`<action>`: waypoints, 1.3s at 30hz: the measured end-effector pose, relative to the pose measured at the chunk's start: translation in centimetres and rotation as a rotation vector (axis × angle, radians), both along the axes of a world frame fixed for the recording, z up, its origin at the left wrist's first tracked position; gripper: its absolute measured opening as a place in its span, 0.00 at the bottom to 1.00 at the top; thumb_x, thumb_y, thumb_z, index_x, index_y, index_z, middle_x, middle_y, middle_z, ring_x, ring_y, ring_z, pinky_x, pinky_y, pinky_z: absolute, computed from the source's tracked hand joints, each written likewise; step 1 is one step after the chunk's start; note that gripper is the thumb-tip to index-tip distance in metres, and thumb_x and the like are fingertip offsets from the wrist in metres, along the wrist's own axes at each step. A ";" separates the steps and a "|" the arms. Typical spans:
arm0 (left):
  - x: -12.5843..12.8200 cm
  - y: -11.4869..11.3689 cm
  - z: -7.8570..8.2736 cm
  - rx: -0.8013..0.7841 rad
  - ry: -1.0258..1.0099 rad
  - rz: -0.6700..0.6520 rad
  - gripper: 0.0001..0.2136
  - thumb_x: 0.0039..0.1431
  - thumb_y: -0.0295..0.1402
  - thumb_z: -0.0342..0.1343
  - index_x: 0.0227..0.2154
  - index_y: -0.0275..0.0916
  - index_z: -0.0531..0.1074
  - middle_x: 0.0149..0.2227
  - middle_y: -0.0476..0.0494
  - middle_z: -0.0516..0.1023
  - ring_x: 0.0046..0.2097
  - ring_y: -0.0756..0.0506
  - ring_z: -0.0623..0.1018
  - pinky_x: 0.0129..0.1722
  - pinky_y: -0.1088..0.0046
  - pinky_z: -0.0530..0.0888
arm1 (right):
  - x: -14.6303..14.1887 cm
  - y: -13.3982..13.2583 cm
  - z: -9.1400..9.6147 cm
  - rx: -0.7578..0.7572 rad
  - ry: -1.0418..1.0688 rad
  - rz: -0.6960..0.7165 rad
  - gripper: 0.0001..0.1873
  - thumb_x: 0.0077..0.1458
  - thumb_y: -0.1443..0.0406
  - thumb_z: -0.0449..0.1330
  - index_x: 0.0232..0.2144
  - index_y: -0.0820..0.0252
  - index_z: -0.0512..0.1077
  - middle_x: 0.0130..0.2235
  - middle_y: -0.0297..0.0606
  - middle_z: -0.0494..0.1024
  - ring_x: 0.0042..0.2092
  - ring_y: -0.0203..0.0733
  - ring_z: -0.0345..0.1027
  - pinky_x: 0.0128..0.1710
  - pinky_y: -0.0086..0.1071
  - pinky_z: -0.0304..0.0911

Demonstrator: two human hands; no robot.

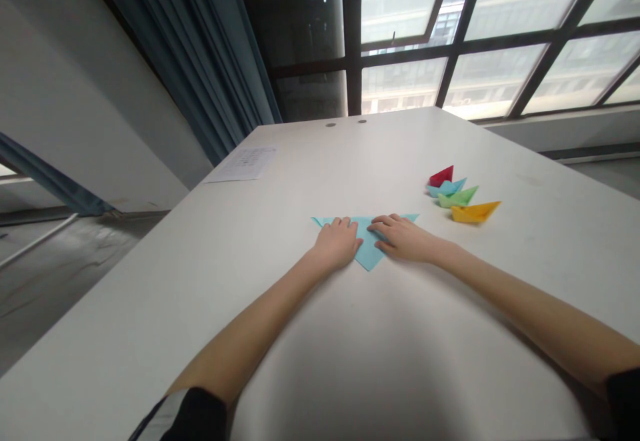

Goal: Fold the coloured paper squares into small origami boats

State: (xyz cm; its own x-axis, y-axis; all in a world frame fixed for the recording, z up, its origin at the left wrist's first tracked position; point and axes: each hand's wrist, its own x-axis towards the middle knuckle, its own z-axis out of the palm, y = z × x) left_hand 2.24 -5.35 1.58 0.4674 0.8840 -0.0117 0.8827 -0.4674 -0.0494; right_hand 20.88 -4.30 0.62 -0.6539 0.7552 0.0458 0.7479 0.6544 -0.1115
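A light blue sheet of paper (pixel 369 249), folded into a triangle with its tip toward me, lies flat on the white table (pixel 310 334). My left hand (pixel 338 243) rests palm down on its left half, fingers together and stretched flat. My right hand (pixel 403 236) presses on the right half, fingers extended toward the middle of the sheet. Neither hand grips anything.
Several folded paper boats stand in a row to the right: red (pixel 442 175), light blue (pixel 447 187), green (pixel 457 197) and orange (pixel 474 211). A printed white sheet (pixel 243 163) lies at the far left edge. Windows and a blue curtain stand beyond the table.
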 end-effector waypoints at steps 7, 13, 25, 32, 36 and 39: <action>0.1 -0.5 -0.7 -0.164 0.014 0.250 0.29 0.59 0.49 0.35 0.60 0.42 0.48 0.64 0.39 0.45 0.61 0.28 0.51 0.52 0.47 0.59 | 0.4 0.1 -1.1 -0.090 -0.070 -0.096 0.33 0.58 0.54 0.43 0.60 0.69 0.51 0.61 0.53 0.52 0.61 0.57 0.46 0.57 0.48 0.48; -0.6 0.2 -0.4 -0.216 0.027 0.426 0.45 0.47 0.63 0.34 0.62 0.36 0.42 0.64 0.31 0.41 0.61 0.25 0.48 0.53 0.43 0.53 | 0.9 -0.3 0.4 -0.320 -0.199 -0.355 0.47 0.50 0.41 0.41 0.63 0.64 0.38 0.64 0.49 0.38 0.62 0.65 0.33 0.55 0.59 0.43; -1.2 0.4 -0.1 -0.203 0.087 0.527 0.53 0.38 0.68 0.36 0.62 0.34 0.42 0.63 0.25 0.43 0.61 0.23 0.47 0.53 0.43 0.50 | 1.7 0.0 1.2 -0.435 -0.260 -0.472 0.61 0.40 0.36 0.48 0.62 0.71 0.34 0.63 0.63 0.34 0.63 0.62 0.29 0.54 0.60 0.44; -1.4 0.7 -0.2 -0.240 0.088 0.508 0.53 0.38 0.68 0.37 0.62 0.34 0.40 0.63 0.24 0.40 0.61 0.24 0.44 0.54 0.42 0.48 | 1.8 0.3 1.4 -0.237 -0.134 -0.208 0.50 0.43 0.43 0.53 0.62 0.63 0.45 0.63 0.54 0.47 0.61 0.64 0.42 0.55 0.59 0.43; -1.9 1.0 0.1 -0.271 0.093 0.464 0.53 0.37 0.68 0.37 0.62 0.35 0.39 0.63 0.27 0.38 0.62 0.25 0.43 0.55 0.42 0.47 | 1.9 0.7 1.8 -0.161 -0.002 0.033 0.42 0.45 0.47 0.56 0.58 0.61 0.55 0.60 0.51 0.57 0.58 0.56 0.52 0.55 0.48 0.49; -2.4 1.3 0.2 -0.288 0.092 0.413 0.53 0.37 0.68 0.40 0.62 0.36 0.40 0.63 0.27 0.38 0.62 0.25 0.43 0.54 0.42 0.47 | 1.9 0.8 2.3 -0.204 0.050 0.110 0.36 0.47 0.49 0.56 0.55 0.59 0.61 0.55 0.49 0.64 0.53 0.52 0.60 0.52 0.44 0.54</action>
